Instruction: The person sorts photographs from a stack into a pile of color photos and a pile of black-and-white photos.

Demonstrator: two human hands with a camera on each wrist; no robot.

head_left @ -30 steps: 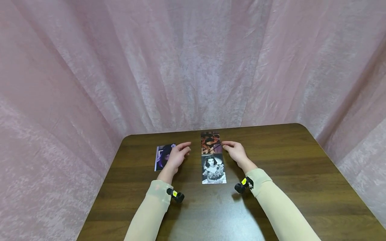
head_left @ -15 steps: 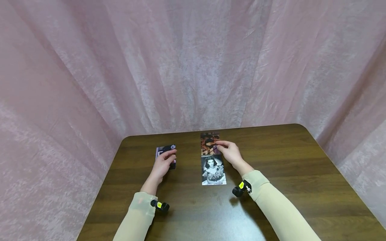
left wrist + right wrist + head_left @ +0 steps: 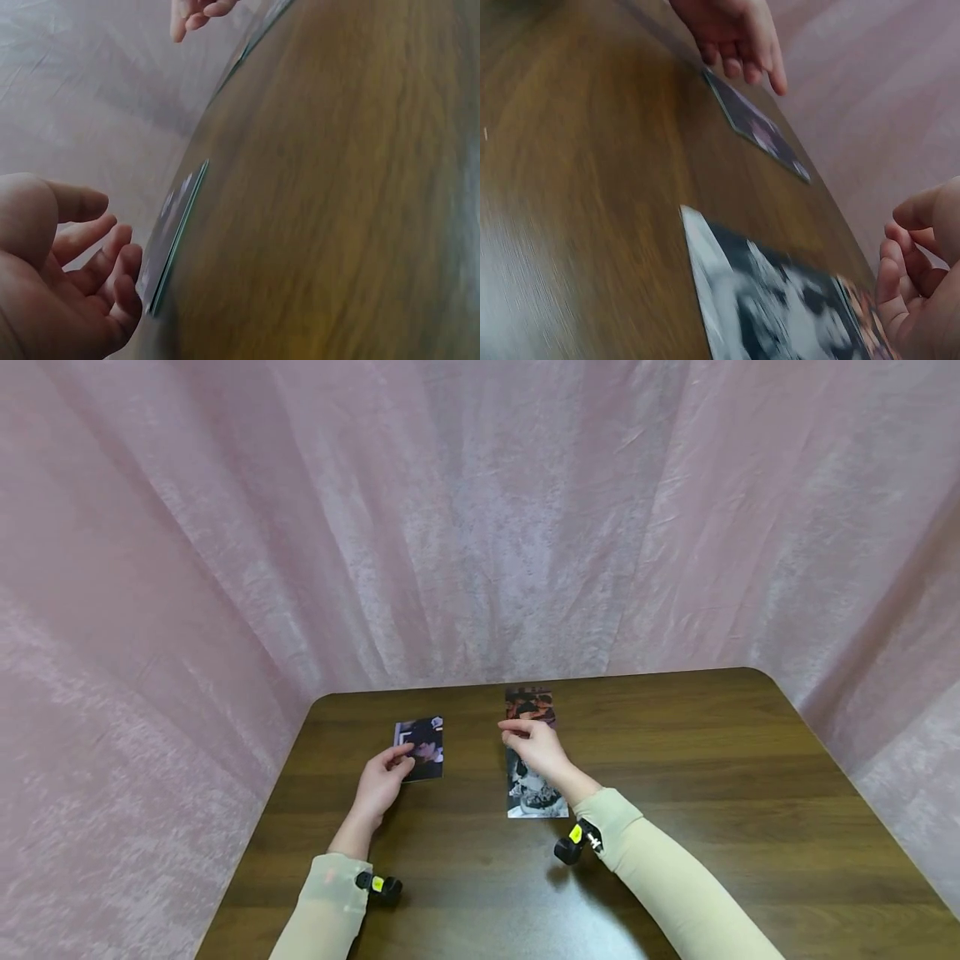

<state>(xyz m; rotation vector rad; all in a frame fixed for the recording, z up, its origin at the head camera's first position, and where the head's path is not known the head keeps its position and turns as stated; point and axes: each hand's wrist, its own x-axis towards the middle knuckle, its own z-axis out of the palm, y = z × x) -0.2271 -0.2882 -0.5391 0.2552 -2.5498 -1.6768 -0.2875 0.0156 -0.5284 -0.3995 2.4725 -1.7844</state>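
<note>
My left hand (image 3: 378,785) reaches over the near left corner of a dark purple photo card (image 3: 429,750) on the left of the table. Its fingers are loosely bent and pinch nothing; in the left wrist view, more than one edge shows along that card (image 3: 176,236), so it may be a stack. My right hand (image 3: 538,748) hovers above two photo cards laid end to end, fingers relaxed and holding nothing. The farther one is an orange-brown photo card (image 3: 529,700). A black-and-white photo card (image 3: 537,803) lies nearer, partly hidden by this hand.
The brown wooden table (image 3: 480,877) has rounded far corners. A pink curtain (image 3: 480,527) hangs behind its far edge and around the sides. Small black cameras (image 3: 567,850) are strapped to both sleeves.
My left hand has drawn left and nearer, uncovering more of the purple photo card. The right hand has moved left from beside the orange-brown photo card to over the two-card column.
</note>
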